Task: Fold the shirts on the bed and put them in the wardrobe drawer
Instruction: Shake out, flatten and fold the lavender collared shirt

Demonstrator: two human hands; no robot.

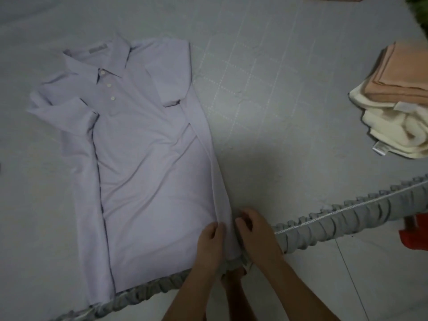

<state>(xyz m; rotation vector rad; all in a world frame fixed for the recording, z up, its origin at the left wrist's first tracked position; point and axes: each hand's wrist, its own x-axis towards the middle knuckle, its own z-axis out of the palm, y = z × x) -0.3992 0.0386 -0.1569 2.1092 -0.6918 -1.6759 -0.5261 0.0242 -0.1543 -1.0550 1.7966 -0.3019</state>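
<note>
Head view: a pale lilac polo shirt (pixel 148 158) lies face up on a grey bed (pixel 266 89), both sides and sleeves folded inward. Its long axis runs from the collar at upper left to the hem at the bed's near corner. The left hand (pixel 212 242) and right hand (pixel 253 230) both pinch the shirt's folded right edge near the hem. 1 stack of folded peach and cream garments (pixel 398 107) sits at the right.
</note>
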